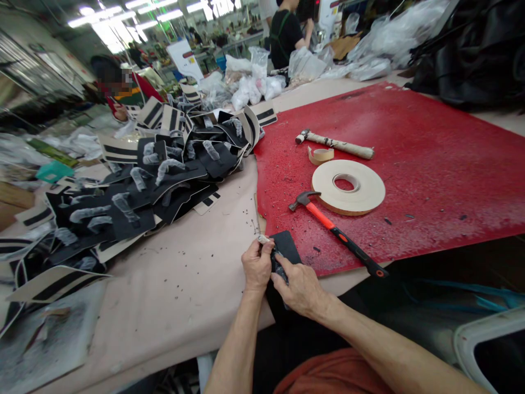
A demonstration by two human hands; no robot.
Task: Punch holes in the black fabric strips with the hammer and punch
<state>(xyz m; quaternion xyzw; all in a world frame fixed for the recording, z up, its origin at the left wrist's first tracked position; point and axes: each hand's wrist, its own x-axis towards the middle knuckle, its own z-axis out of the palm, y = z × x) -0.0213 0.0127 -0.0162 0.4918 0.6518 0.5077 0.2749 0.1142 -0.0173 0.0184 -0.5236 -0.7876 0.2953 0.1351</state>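
At the table's front edge, a black piece with a plastic-wrapped part is between my two hands. The fingers of my left hand are pinched on its wrapped part, whose pale end sticks up above them. My right hand grips the same piece from the right, thumb and forefinger on the wrapping. Just beyond, a claw hammer with a red and black handle lies on the red mat. Its head touches a large roll of pale tape.
Behind the roll lie a wrapped-handle hammer and a curled strip. A heap of black pieces with wrapped handles covers the left side. Plastic bags and people are farther back. A white bin stands right.
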